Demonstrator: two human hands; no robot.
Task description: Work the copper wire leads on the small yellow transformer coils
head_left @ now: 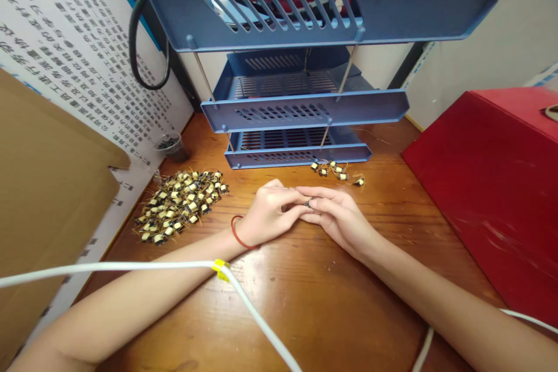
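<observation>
Left hand [271,209]: frame centre, fingertips clamped on a small dark part [307,204].
Right hand [342,216]: we see fingertips pinching it too.
Component pile [182,204]: centre left.

The person wore a thin, plain red band [235,236] around the wrist of the left hand [272,212]. The right hand [342,218] and both forearms [418,279] were bare, the fingers slender.

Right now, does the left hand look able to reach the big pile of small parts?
Probably yes: nothing seems to stand between the left hand and the pile, though that hand's fingers meet the right hand at a small dark part.
</observation>
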